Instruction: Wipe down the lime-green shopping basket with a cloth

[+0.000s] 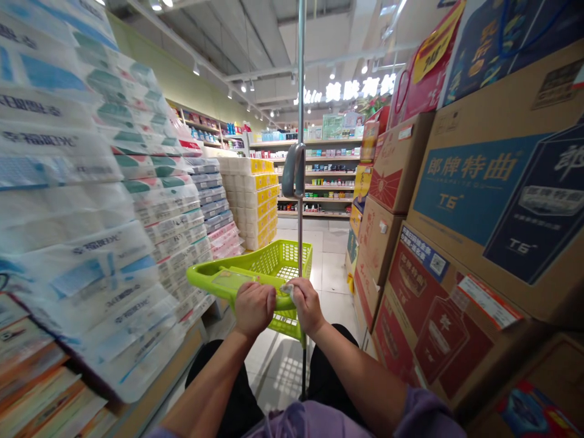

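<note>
Pale floor tiles [335, 258] are laid along a narrow shop aisle, edged at left by a green-toned wall [159, 67] and topped by a grey ceiling [255, 30] hung with small lamps. At the far end, shelves [319, 159] are lined with small coloured goods, and white sign letters [358, 90] are lit above.

At left, plastic-wrapped paper packs [68, 146] are piled high, printed in blue, green and pink; beyond them, cream-coloured packs [241, 201] with yellow ends are stacked. In the middle, a lime-green shopping cart [274, 252] is seen, its slotted floor visible through the open top. Its handle [285, 301] is gripped from above by the left hand [254, 307], the fingers curled closed. To the right, the same handle is held by the right hand [306, 304], also closed, with a small whitish crumpled thing [287, 289] caught at its fingers; what it is cannot be told. At right, cardboard cartons [460, 176] are stacked, printed in blue and red, with gift bags [424, 61] set on top.

Smooth, rigid plastic is shown by the cart, pierced with rounded slots. Near the right hand, a slim, shiny metal pole [302, 73] is held upright, fitted with a rounded grey loop [293, 171]; by what it is supported cannot be told.
</note>
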Tool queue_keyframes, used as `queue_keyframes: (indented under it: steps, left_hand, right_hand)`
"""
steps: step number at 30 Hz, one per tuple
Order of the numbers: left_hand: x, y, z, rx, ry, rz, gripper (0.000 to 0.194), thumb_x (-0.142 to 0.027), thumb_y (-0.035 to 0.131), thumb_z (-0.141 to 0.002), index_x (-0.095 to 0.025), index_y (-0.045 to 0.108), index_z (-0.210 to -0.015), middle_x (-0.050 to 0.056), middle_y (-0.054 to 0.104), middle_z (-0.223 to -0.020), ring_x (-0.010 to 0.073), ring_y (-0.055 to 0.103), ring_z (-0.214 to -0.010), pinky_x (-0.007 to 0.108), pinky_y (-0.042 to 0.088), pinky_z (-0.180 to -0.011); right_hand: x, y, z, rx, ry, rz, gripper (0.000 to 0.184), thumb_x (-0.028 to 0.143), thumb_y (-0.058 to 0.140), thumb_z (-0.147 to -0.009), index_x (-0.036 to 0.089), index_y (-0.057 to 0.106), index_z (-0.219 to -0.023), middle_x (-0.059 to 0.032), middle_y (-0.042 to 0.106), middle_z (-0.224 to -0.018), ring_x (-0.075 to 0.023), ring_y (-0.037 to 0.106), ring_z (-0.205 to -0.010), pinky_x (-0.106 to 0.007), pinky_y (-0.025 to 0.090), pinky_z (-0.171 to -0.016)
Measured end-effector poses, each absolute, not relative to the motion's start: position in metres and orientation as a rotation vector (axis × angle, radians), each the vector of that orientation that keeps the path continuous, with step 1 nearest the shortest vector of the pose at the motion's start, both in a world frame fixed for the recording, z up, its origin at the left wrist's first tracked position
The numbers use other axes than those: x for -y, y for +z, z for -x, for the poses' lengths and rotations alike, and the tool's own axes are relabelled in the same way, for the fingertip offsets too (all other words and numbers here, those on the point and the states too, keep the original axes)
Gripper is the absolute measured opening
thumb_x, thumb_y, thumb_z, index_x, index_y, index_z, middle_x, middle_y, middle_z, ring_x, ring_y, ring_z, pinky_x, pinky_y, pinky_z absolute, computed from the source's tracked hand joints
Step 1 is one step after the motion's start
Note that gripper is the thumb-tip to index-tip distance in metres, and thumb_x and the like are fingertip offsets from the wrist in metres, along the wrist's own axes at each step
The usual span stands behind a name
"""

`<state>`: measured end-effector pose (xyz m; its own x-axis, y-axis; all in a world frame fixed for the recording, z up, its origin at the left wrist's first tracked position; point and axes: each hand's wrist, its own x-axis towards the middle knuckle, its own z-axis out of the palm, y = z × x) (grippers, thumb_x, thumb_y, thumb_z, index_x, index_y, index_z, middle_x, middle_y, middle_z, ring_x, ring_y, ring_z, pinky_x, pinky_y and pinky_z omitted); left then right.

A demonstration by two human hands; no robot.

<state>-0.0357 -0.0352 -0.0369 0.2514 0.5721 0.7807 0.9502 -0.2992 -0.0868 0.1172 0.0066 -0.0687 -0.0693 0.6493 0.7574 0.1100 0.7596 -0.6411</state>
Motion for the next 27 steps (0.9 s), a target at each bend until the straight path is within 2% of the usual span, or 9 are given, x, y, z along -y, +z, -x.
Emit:
queue_keyframes:
  steps: [10, 16, 19, 24, 27]
  left_hand:
    - [0.032, -0.033, 0.029, 1.444, -0.866, 1.946, 0.035, -0.023, 0.035, -0.092, -0.020, 0.058, -0.066, 0.002, 0.065, -0.063, 0.0169, 0.059, -0.067, 0.034, 0.037, -0.081]
    - [0.028, -0.035, 0.018, 1.479, -0.879, 1.931, 0.039, -0.022, 0.032, -0.094, -0.020, 0.056, -0.062, 0.001, 0.064, -0.061, 0.0161, 0.056, -0.063, 0.035, 0.036, -0.078]
    - [0.031, -0.037, 0.013, 1.497, -0.876, 1.967, 0.039, -0.024, 0.032, -0.095, -0.020, 0.058, -0.066, 0.001, 0.065, -0.064, 0.0173, 0.058, -0.066, 0.036, 0.037, -0.079]
    - [0.034, -0.023, 0.031, 1.323, -0.861, 2.186, 0.037, -0.029, 0.029, -0.096, -0.021, 0.065, -0.094, 0.004, 0.072, -0.094, 0.0176, 0.063, -0.088, 0.034, 0.041, -0.087]
    - [0.029, -0.003, 0.067, 1.553, -0.893, 1.975, 0.043, -0.032, 0.024, -0.097, -0.019, 0.064, -0.104, 0.007, 0.070, -0.107, 0.0208, 0.062, -0.101, 0.035, 0.042, -0.090]
  right_hand:
    - [-0.017, -0.070, -0.111, 1.516, 0.530, 0.687, 0.024, 0.027, 0.038, -0.087, 0.021, 0.061, -0.081, -0.0048, 0.063, -0.084, -0.0187, 0.057, -0.086, -0.034, 0.046, -0.083]
    - [0.009, -0.066, -0.101, 1.638, 0.145, 0.768, 0.020, 0.020, 0.042, -0.086, 0.021, 0.062, -0.090, -0.0057, 0.062, -0.091, -0.0209, 0.053, -0.092, -0.040, 0.039, -0.090]
    - [0.008, -0.065, -0.111, 1.725, 0.015, 0.696, 0.019, 0.018, 0.044, -0.084, 0.020, 0.061, -0.092, -0.0065, 0.062, -0.090, -0.0211, 0.054, -0.090, -0.040, 0.040, -0.088]
    - [-0.015, -0.058, -0.139, 1.866, 0.073, 0.584, 0.018, 0.017, 0.042, -0.085, 0.021, 0.059, -0.083, -0.0039, 0.061, -0.079, -0.0194, 0.054, -0.080, -0.036, 0.043, -0.080]
    - [-0.026, -0.057, -0.151, 1.827, 0.172, 0.555, 0.019, 0.018, 0.040, -0.085, 0.022, 0.059, -0.082, -0.0033, 0.060, -0.078, -0.0189, 0.055, -0.079, -0.036, 0.045, -0.079]
